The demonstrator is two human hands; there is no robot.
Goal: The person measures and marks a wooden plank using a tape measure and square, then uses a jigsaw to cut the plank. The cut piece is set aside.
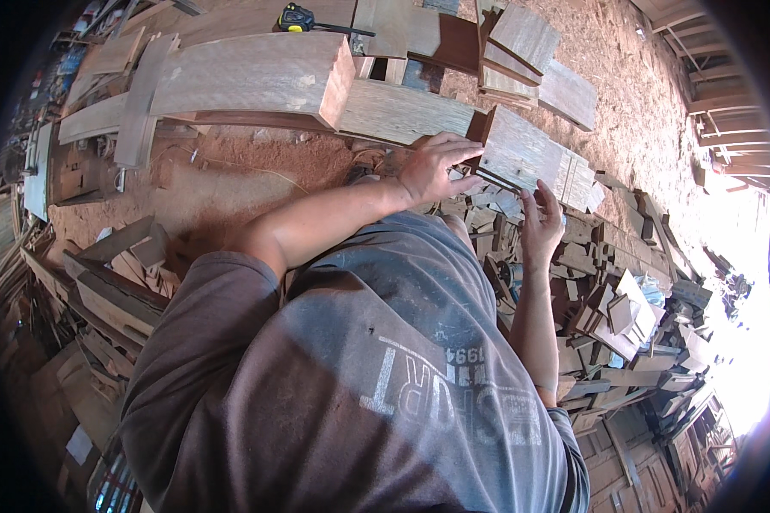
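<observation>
A short stack of flat wooden boards [515, 147] lies in front of me, right of centre, at the end of a longer pale plank [406, 111]. My left hand [439, 168] is at the stack's left end. Its fingers stretch toward the boards and its thumb stands apart below; fingertip contact is hard to make out. By the stack's near edge is my right hand [541, 224], palm turned in and fingers loosely bent. Its fingertips are close to or touching that edge, and I see nothing held in it.
A thick wooden beam [248, 79] extends across the left, with a yellow-and-black tool [297, 19] beyond it. More boards [522, 43] are piled at the far side. Wood offcuts [616, 312] heap up at my right. A wooden frame [115, 282] stands at left.
</observation>
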